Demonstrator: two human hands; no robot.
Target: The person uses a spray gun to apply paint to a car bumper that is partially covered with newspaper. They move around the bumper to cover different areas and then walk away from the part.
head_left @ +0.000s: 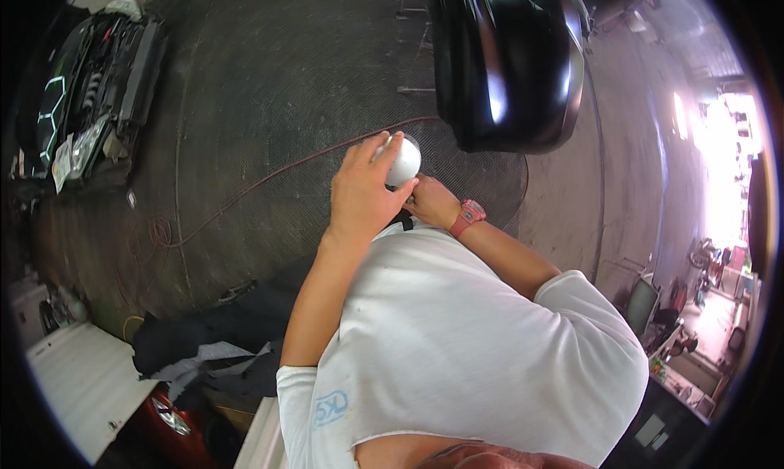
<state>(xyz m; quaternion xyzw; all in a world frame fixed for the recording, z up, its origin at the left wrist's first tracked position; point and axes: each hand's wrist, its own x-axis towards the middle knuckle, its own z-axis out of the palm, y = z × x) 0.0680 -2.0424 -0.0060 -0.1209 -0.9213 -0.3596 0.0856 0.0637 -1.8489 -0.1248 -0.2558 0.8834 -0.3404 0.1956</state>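
Note:
A white, round, smooth-topped cup or lid (403, 164) is in front of my chest. My left hand (369, 179) wraps round its left side, with fingertips over the far edge and the thumb at the near edge. Just below it and to the right, my right hand (433, 200) is closed, its fingers bent in under the white thing. A small dark part shows between the two hands, but what the right hand grips is mostly hidden. A reddish watch (469, 216) is on my right wrist.
A glossy black car body panel (510, 69) stands ahead to the right on a stand. A thin red hose (269, 177) crosses the dark textured floor (269, 77). Car front parts (102, 93) lie far left. Dark sheeting (220, 330) and a red car (175, 424) are at lower left.

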